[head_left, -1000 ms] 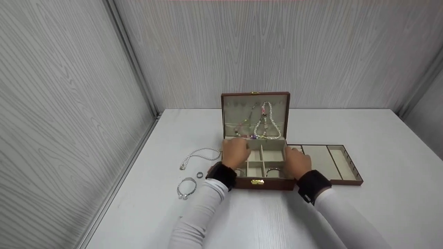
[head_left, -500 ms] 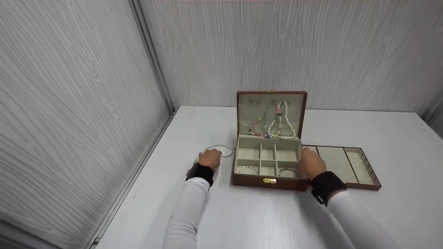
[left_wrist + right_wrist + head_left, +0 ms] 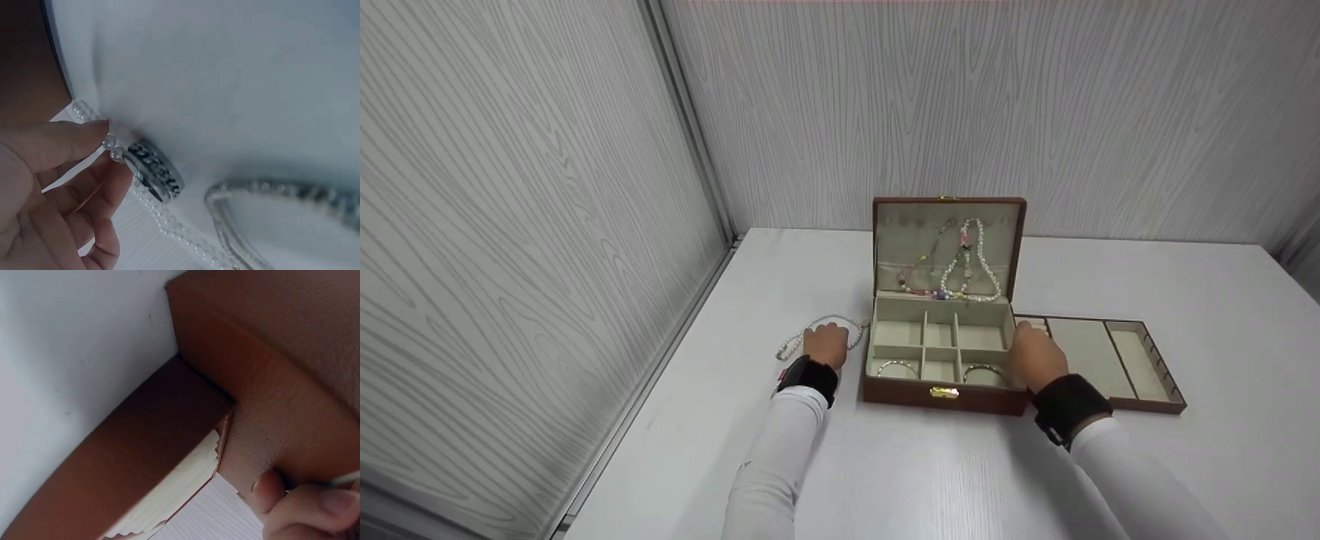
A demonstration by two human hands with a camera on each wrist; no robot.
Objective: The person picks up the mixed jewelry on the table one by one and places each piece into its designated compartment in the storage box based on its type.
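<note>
In the left wrist view my left hand (image 3: 73,185) pinches a silver ring (image 3: 157,171) low over the table. Two pearls sit at my thumb and fingertip against the ring's edge; whether they belong to it I cannot tell. Behind it runs the pearl necklace (image 3: 796,341), left of the brown jewelry box (image 3: 907,394). A silver bangle (image 3: 236,236) lies nearby; in the head view my arm covers it. My right hand (image 3: 1037,358) grips the box's right side wall, with curled fingers (image 3: 267,489) against the brown leather in the right wrist view.
The raised lid (image 3: 885,225) holds beaded necklaces (image 3: 982,262). Two bracelets (image 3: 898,365) lie in the box's front compartments. A shallow divided tray (image 3: 1087,360) sits on the table right of the box. Panel walls stand left and behind.
My left hand has left the box's left side, moved left to the table jewelry, then shifted slightly right. The head view has turned left. My right hand stays at the box.
</note>
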